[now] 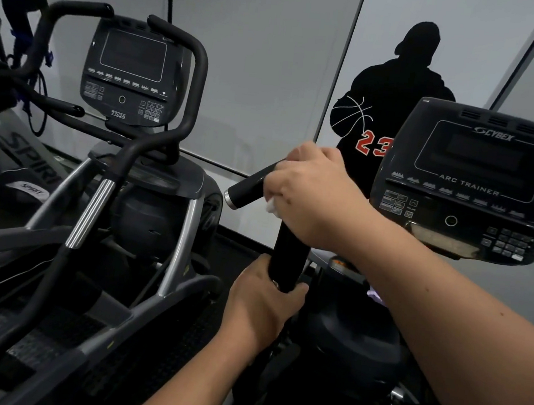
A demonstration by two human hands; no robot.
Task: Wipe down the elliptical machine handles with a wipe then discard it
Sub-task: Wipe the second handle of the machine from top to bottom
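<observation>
Grey-walled gym; both hands' fingers around black handle [286,256], right hand [312,190] clutching wipe [271,206].

the right hand [309,187] sits above the left hand [262,303] on the handle [287,253], console [469,186] to its right.

1. The near console [476,183] on the right carries the brand "CYBEX" above its screen and "ARC TRAINER" below it.
2. The far console [131,71] on the left reads "750A" at its lower edge.
3. The wall silhouette [401,84] bears a red "23".
4. The treadmill [31,160] at far left shows "SPIRIT" twice, the larger one partly cut off.
</observation>
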